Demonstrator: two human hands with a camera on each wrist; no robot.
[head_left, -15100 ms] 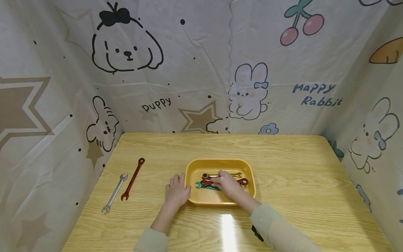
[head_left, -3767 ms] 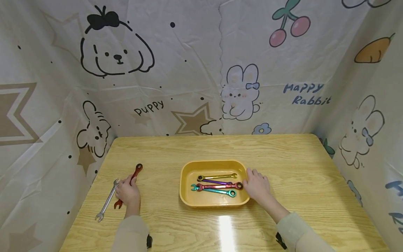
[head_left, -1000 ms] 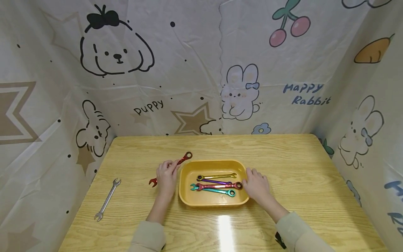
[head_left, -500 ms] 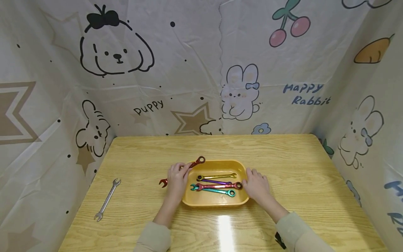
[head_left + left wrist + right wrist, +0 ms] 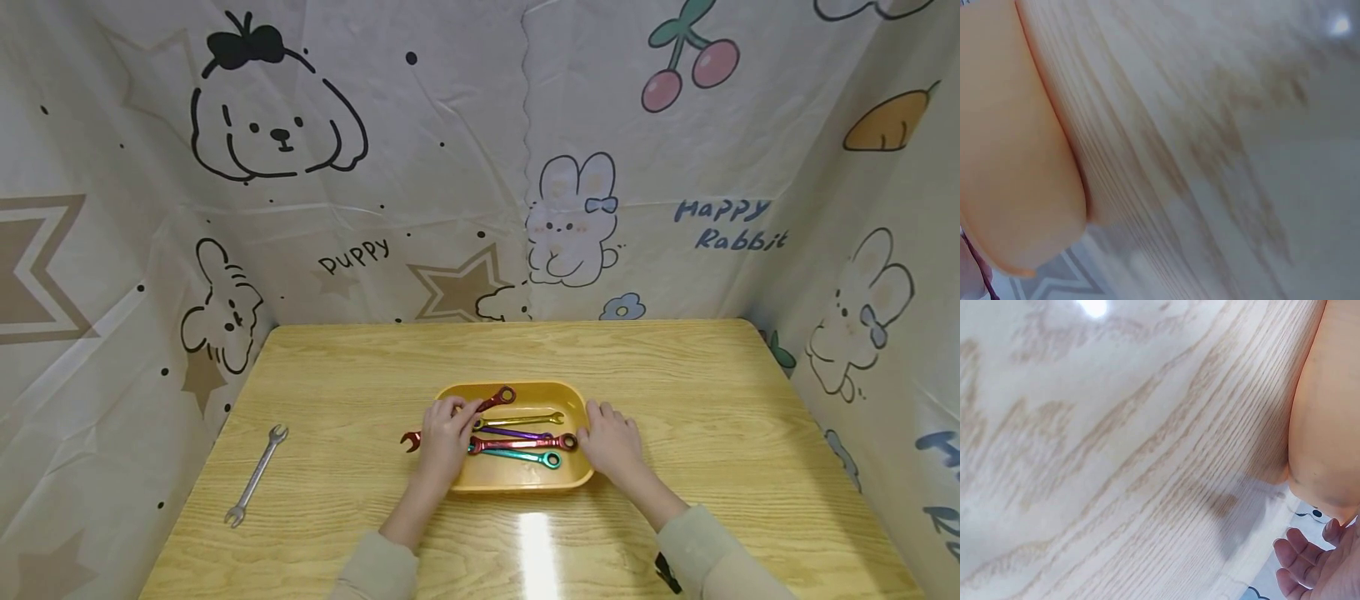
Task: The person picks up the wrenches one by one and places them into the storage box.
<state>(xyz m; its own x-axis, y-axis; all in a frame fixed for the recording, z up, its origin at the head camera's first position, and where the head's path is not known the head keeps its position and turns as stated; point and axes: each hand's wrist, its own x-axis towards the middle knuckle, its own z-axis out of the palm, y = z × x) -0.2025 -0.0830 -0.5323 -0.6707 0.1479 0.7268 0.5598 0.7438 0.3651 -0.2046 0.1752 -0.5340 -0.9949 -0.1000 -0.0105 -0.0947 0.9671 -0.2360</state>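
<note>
Since the previous frame our left hand (image 5: 447, 435) had carried the red wrench (image 5: 459, 419) further right, from the tray's left rim to over the yellow tray (image 5: 581, 481) itself. Its ring end now sat above the tray's far-left corner, while its open-jaw end still projected past the left rim over the table (image 5: 712, 400). We held the shank pinched between curled fingers and thumb.

Our right hand (image 5: 611, 440) rested against the tray's right rim, fingers relaxed and extended, gripping nothing.

Inside the tray lay four wrenches, roughly parallel to its long sides: gold wrench (image 5: 525, 419) nearest the far wall, then purple wrench (image 5: 513, 432), then a second red wrench (image 5: 525, 443), with the teal wrench (image 5: 525, 455) nearest the near wall.

A silver wrench (image 5: 256, 476) lay alone near the table's left edge, well apart from the tray.

The left wrist view was blurred, showing only tray wall and wood grain.
</note>
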